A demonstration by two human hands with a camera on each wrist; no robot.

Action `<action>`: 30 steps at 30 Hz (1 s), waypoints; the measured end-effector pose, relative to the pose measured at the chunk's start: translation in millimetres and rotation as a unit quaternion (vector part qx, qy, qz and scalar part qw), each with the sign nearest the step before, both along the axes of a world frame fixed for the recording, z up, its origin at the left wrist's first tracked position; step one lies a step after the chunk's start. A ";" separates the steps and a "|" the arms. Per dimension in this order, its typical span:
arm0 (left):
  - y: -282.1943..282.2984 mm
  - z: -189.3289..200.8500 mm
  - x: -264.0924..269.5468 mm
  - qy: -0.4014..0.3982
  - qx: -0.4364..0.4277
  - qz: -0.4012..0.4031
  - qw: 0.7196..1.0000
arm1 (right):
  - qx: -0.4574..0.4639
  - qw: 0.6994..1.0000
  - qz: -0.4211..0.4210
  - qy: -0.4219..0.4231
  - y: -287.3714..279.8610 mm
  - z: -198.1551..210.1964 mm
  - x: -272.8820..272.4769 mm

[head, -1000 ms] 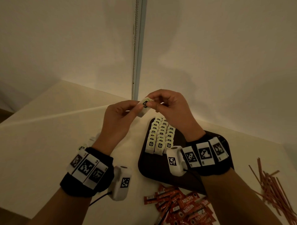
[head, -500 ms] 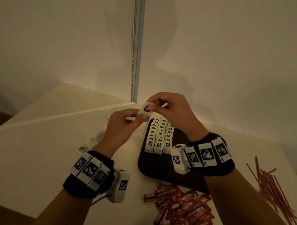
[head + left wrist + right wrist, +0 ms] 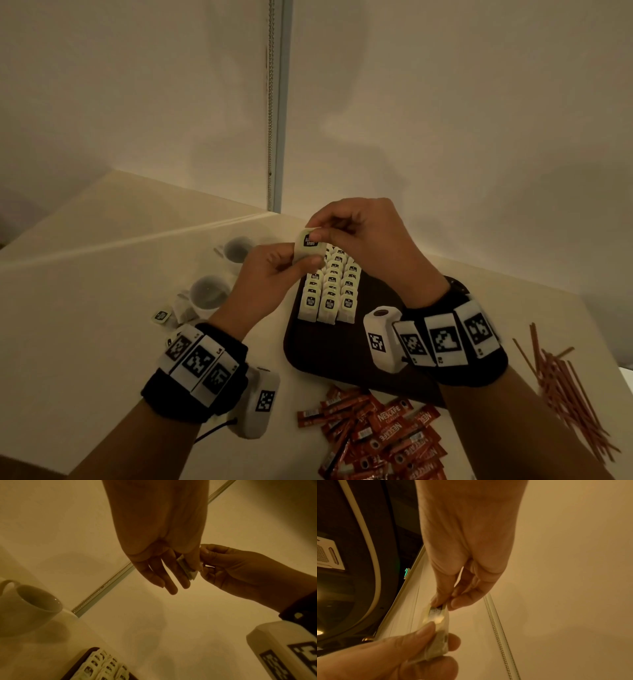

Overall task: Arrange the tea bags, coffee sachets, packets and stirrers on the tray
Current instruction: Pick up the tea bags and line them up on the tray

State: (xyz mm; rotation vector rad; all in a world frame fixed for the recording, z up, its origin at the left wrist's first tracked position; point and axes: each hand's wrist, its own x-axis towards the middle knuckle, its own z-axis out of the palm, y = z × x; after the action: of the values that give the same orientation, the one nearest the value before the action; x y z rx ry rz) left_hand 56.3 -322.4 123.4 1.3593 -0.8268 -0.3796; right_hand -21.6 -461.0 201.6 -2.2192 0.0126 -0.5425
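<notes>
One tea bag (image 3: pixel 309 244) is held in the air above the far end of the tray (image 3: pixel 329 346), between both hands. The left hand (image 3: pixel 274 274) pinches its lower part with thumb and fingers, and the right hand (image 3: pixel 363 236) pinches its upper edge with thumb and forefinger, the other fingers curled. The bag touches nothing on the tray. Below it, on the dark tray, many tea bags (image 3: pixel 330 291) stand upright in three neat rows, close together, at the far left part of the tray. The near part of the tray is bare. In front of the tray, on the table (image 3: pixel 85 308), a loose heap of red coffee sachets (image 3: pixel 383 435) lies. To the right, well apart from the tray, is a pile of thin brown stirrers (image 3: pixel 565 383). To the left of the tray stand two white cups (image 3: pixel 219 274), and one small packet (image 3: pixel 161 314) lies beside the nearer cup.
</notes>
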 end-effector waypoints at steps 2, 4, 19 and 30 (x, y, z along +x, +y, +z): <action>-2.7 -6.1 -3.2 0.005 0.022 -0.005 1.000 | 0.007 1.000 -0.005 0.005 -3.0 -5.6 -2.9; -3.5 -14.3 -5.2 -0.001 0.059 -0.033 0.998 | 0.019 1.000 -0.016 0.011 -8.0 -15.6 -6.8; 169.2 -121.1 -29.6 0.127 0.383 -0.037 0.914 | 0.014 0.920 -0.153 0.361 -66.5 -180.5 -55.0; 247.0 -167.1 -47.6 0.202 0.491 0.060 0.845 | 0.047 0.916 -0.205 0.341 -80.7 -211.2 -27.8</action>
State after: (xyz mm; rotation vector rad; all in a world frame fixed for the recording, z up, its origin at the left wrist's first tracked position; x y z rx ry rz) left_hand 8.7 -75.3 -43.7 2.1500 -0.1383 -1.0437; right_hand -49.4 -541.7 -9.6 -2.2073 0.8632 0.0464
